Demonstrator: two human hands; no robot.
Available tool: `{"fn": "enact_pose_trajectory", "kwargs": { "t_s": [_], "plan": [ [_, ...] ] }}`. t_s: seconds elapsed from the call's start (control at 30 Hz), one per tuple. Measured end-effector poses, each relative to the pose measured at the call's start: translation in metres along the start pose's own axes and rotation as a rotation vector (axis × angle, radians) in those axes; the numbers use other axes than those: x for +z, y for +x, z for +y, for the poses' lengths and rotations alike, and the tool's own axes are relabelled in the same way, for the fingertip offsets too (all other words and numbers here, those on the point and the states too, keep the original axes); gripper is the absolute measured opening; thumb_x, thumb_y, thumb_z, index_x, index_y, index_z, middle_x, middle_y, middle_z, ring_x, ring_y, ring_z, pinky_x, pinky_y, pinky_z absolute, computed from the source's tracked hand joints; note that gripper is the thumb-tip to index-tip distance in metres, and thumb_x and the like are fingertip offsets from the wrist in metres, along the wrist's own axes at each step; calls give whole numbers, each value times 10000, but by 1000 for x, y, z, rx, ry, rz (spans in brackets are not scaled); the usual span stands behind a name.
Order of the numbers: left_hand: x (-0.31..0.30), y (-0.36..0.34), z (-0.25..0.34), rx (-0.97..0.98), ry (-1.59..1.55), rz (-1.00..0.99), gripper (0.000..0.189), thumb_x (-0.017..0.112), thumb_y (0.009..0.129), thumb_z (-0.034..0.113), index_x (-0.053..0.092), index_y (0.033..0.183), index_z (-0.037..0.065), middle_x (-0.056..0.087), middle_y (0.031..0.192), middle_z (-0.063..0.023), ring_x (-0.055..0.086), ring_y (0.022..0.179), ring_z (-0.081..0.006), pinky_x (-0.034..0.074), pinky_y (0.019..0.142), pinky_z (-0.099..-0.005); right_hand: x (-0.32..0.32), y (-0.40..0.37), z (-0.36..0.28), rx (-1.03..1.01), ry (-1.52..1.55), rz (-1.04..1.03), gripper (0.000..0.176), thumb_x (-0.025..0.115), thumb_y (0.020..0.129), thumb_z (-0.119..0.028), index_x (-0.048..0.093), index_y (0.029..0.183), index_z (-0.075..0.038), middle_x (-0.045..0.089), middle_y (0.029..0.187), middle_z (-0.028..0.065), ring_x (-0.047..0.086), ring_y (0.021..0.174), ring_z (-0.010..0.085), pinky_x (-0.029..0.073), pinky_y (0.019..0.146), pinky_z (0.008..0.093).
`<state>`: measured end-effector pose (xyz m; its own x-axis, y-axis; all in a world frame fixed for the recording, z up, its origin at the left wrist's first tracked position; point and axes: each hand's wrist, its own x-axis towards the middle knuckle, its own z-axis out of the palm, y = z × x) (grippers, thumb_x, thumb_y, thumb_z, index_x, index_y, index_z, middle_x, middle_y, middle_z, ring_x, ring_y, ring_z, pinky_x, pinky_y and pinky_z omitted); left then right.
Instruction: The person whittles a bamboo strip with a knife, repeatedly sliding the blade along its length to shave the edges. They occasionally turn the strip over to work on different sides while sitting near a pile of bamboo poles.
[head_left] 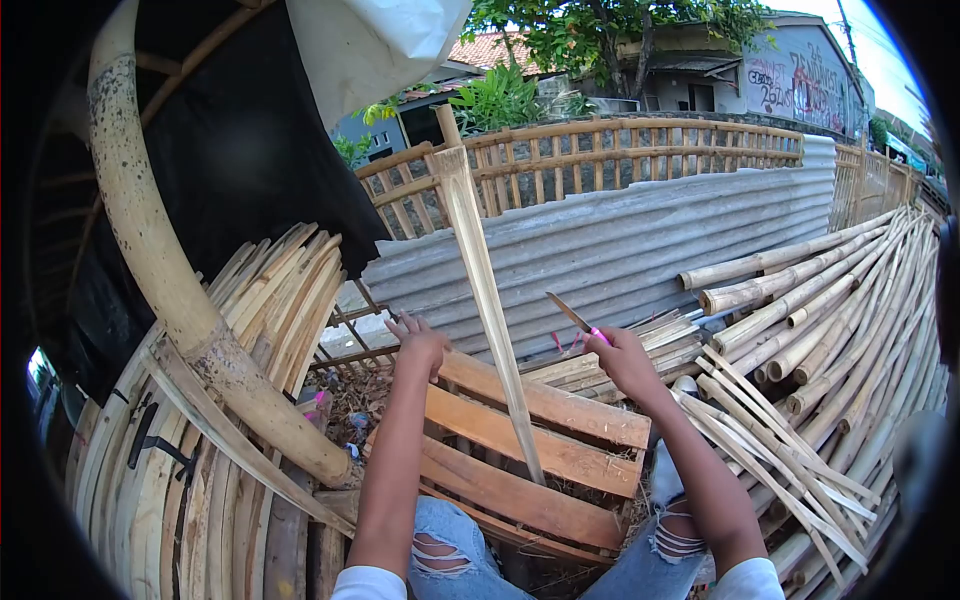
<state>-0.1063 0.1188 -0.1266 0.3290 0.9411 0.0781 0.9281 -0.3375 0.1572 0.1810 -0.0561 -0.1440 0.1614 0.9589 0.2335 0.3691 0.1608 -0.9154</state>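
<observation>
My right hand (pixel 627 362) is closed around the pink handle of a knife (pixel 571 313), its blade pointing up and to the left. At the far left corner of a low slatted wooden bench (pixel 535 438), my left hand (pixel 422 345) has its fingers spread. Between my hands a long split bamboo strip (pixel 480 270) stands nearly upright, its narrow lower end over the bench slats and its wide top in front of the fence. Neither hand is on the strip.
Thin bamboo strips (pixel 780 450) lie to the right, with many bamboo poles (pixel 800 330) behind them. On the left are stacked split slats (pixel 180 500) and a thick bamboo post (pixel 160 220). Corrugated sheeting (pixel 620 240) and a bamboo fence (pixel 640 150) stand ahead.
</observation>
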Motion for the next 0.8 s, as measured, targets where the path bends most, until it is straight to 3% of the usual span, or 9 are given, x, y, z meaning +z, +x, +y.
{"fn": "enact_pose_trajectory", "kwargs": {
  "t_s": [0.07,0.17,0.23,0.3,0.33,0.43,0.47,0.53,0.8],
  "plan": [
    [37,-26,-9,-114,81,164,479,646,844,276,499,1281,143,411,1406,-168,443,1254,-383,223,1014,-703,-5,2,4,3,-124,4,341,577,873,-303,628,832,32,545,598,154,543,572,227,404,569,381],
    [40,-24,-14,-201,179,343,395,658,829,231,588,1199,113,398,1426,-164,425,1271,-398,219,1013,-703,-5,8,22,-60,-212,44,294,579,861,-245,622,850,45,586,654,193,606,646,282,437,624,423],
    [16,-4,-15,138,-700,294,424,628,865,273,561,1255,120,449,1388,-149,455,1255,-330,310,1028,-564,-5,6,19,-110,-211,36,257,557,881,-202,600,959,39,596,667,203,627,663,314,454,633,432],
    [-48,-26,38,205,-915,356,436,555,928,338,518,1306,123,530,1303,-117,497,1207,-250,365,1005,-409,-4,3,10,-16,-192,-7,268,529,922,-169,547,1104,27,528,592,75,527,530,143,430,537,308],
    [-71,-32,58,260,-1081,439,454,522,945,373,503,1321,120,547,1280,-110,509,1182,-227,373,993,-377,0,2,8,-16,-163,7,330,497,946,-172,492,1234,-13,529,590,81,535,513,151,433,522,312],
    [-123,-41,100,507,-1346,667,471,474,970,409,482,1337,114,595,1190,-85,514,1120,-125,410,926,-283,6,-8,-17,-13,-151,14,367,474,964,-181,460,1312,-66,536,590,82,532,492,155,430,505,314],
    [-135,-40,109,507,-1351,671,471,474,970,409,482,1337,114,595,1190,-85,514,1120,-125,410,926,-283,9,-8,-21,-13,-141,16,389,463,972,-175,435,1355,-111,484,553,55,504,474,135,418,491,304],
    [-152,-39,120,807,-1144,853,398,515,965,343,538,1285,107,620,1138,-68,535,1068,-112,413,918,-282,12,-6,-22,-104,-159,55,388,463,973,-172,437,1355,-110,451,537,33,474,462,114,402,479,289],
    [-161,-46,135,688,-848,1006,198,645,871,143,648,1044,47,671,992,-58,607,908,-137,438,820,-269,-9,-24,-140,-209,96,102,382,456,968,-140,464,1349,-124,392,540,-36,368,453,46,313,426,229]
  ]
}}
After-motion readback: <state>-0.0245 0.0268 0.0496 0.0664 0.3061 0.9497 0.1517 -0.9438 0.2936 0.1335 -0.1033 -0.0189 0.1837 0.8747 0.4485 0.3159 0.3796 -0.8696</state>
